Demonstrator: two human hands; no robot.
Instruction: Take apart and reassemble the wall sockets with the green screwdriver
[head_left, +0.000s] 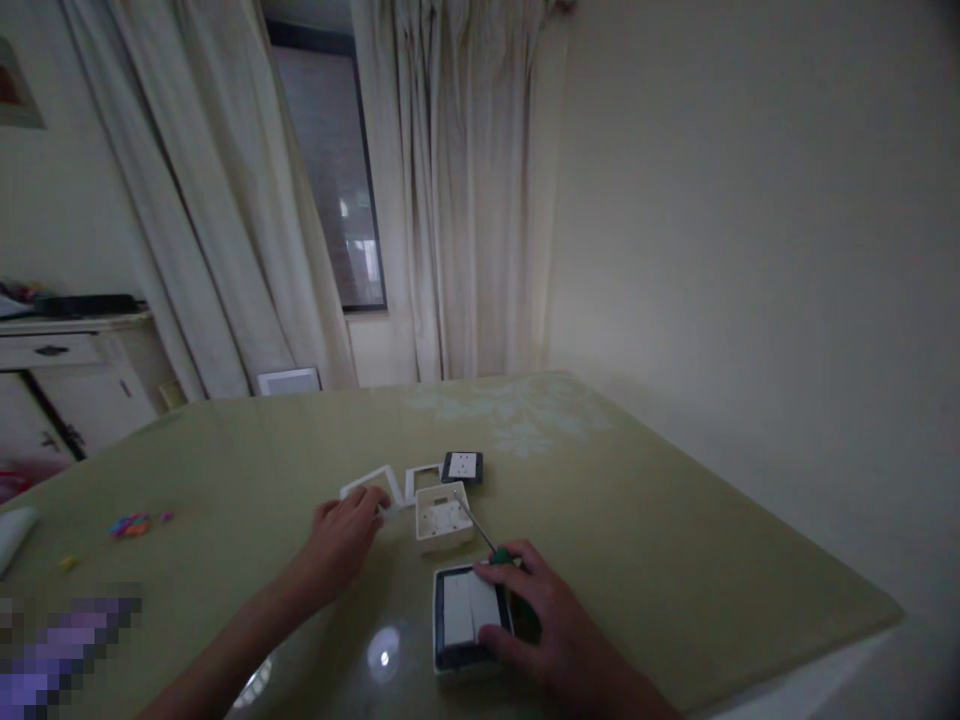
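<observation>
My right hand (544, 615) grips a green-handled screwdriver (480, 537) and also rests its thumb and forefinger on a wall switch plate (466, 615) with white rockers in a dark frame. The screwdriver's metal shaft points up and left over a white square back box (442, 516). My left hand (343, 538) lies on the table with its fingers curled down onto a white plastic frame (373, 484). A second white frame (421, 477) and a dark socket module (462, 466) lie just behind the box.
The green table (675, 520) has a glossy top, and its right edge runs near a plain wall. Small coloured bits (131, 524) lie at the left. A white cabinet (67, 385), curtains and a window stand behind.
</observation>
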